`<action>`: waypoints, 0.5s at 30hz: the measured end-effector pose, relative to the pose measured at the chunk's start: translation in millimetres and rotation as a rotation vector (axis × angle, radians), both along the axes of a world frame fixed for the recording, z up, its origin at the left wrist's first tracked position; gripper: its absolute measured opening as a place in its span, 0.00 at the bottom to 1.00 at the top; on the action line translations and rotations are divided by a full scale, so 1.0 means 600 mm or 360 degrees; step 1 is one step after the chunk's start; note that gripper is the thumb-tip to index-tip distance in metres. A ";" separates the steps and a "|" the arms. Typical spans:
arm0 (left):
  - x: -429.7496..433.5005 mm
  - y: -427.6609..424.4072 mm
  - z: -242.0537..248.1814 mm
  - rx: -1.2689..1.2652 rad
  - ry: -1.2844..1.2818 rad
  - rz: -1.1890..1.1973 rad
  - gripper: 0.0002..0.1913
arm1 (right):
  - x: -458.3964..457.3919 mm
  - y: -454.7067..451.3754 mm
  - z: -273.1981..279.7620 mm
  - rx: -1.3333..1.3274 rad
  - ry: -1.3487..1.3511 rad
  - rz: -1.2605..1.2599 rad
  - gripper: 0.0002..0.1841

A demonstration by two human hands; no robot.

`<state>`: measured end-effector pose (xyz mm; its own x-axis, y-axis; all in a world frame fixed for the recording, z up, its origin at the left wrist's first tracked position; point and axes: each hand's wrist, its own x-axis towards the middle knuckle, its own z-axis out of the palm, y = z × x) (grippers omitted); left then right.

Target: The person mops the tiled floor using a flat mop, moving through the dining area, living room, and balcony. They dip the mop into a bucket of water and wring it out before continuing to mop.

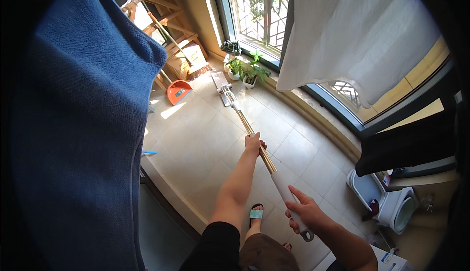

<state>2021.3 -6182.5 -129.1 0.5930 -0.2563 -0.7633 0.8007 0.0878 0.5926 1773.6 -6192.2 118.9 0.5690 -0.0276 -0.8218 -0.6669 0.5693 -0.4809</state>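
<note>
Both my hands hold one flat mop with a gold and white pole [270,163]. My left hand [253,142] is wrapped around the gold section, about midway along the pole. Lower down, my right hand [304,209] grips the white handle close to its looped end, with the index finger lying along it. The mop's flat head [221,87] rests on the pale tiled floor [198,131] at the far end, just left of two potted plants. Its underside is hidden against the tiles.
A blue towel [91,116] hangs close on the left, a white cloth [352,32] and a black cloth [407,138] on the right. Beyond stand an orange dustpan [178,91], a broom [198,69], a cardboard box [180,65] and potted plants [250,78]. Plastic basins [367,186] sit at right.
</note>
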 end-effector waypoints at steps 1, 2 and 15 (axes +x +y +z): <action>0.022 0.001 0.008 0.0002 0.0007 -0.0055 0.16 | 0.022 0.002 -0.002 0.0018 -0.0021 -0.0022 0.34; 0.037 0.003 0.017 0.0034 -0.0027 -0.0104 0.16 | 0.043 0.006 -0.004 0.0008 -0.0030 -0.0035 0.34; 0.191 0.044 0.042 0.0325 -0.0274 -0.0354 0.27 | 0.225 0.062 -0.050 0.0201 -0.0169 -0.0226 0.34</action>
<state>2135.9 -6156.2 -103.8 0.6643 -0.2461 -0.7058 0.6737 -0.2118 0.7080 1908.7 -6155.2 89.0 0.6503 -0.0144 -0.7595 -0.5249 0.7142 -0.4630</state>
